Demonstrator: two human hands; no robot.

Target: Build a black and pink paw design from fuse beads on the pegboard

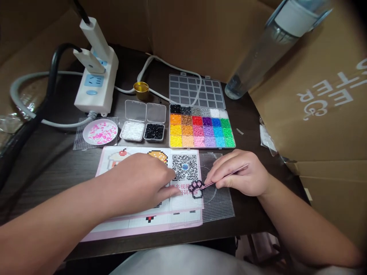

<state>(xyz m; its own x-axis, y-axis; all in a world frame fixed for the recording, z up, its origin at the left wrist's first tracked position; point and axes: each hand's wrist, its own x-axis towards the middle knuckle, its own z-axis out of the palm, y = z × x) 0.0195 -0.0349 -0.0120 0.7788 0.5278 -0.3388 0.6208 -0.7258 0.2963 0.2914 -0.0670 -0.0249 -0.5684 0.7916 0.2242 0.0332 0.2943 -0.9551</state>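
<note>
My right hand (243,175) is closed round a pair of pink tweezers (222,180), whose tips touch a small paw-shaped bead piece (196,189). Black beads outline the paw, with pink beads in its toes and a pale middle. It lies on a clear pegboard (219,204), partly over a printed pattern sheet (137,225). To the left, my left hand (146,181) rests over the sheet, thumb and forefinger apart, with nothing seen between them. Its other fingers are hidden beneath the hand. A QR code (185,167) shows between my hands.
Behind the sheet stand a sorted bead case (202,128), a box of white beads (132,131), a box of black beads (154,131) and a dish of pink beads (100,132). Further back are a power strip (96,86), a gold cup (141,90) and a leaning bottle (255,63). Cardboard walls surround the table.
</note>
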